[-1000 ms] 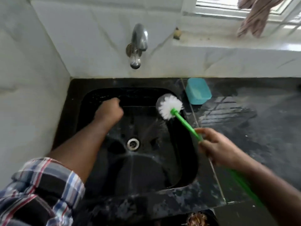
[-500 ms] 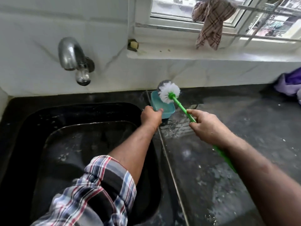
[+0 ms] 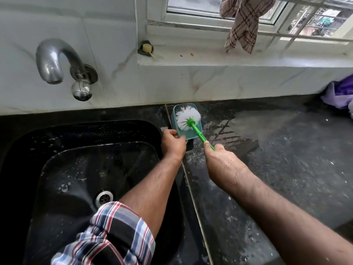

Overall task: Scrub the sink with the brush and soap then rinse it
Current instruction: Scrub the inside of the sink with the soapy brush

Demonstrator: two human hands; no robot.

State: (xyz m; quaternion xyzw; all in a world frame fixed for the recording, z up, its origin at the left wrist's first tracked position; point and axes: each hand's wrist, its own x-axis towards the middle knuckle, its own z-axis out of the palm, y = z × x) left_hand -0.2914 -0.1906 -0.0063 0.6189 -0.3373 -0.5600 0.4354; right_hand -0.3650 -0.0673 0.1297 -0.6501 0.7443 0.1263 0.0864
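Observation:
A black sink (image 3: 82, 134) fills the lower left, wet and flecked with suds, its steel drain (image 3: 104, 197) near the middle. At the sink's right rim a teal soap box (image 3: 188, 133) is tipped toward me. My left hand (image 3: 172, 144) grips its near edge. My right hand (image 3: 219, 161) holds the green handle of a brush (image 3: 188, 117). The white bristle head sits inside the box's opening.
A steel tap (image 3: 57, 62) juts from the marble wall above the sink. The dark wet counter (image 3: 277, 159) runs to the right, with purple cloth (image 3: 340, 92) at its far end. A checked cloth (image 3: 242, 22) hangs at the window, and a small yellow piece (image 3: 146, 47) lies on the sill.
My left hand left the sink basin and took hold of the soap box, tipping it up. My right hand carried the brush head from over the sink into the box.

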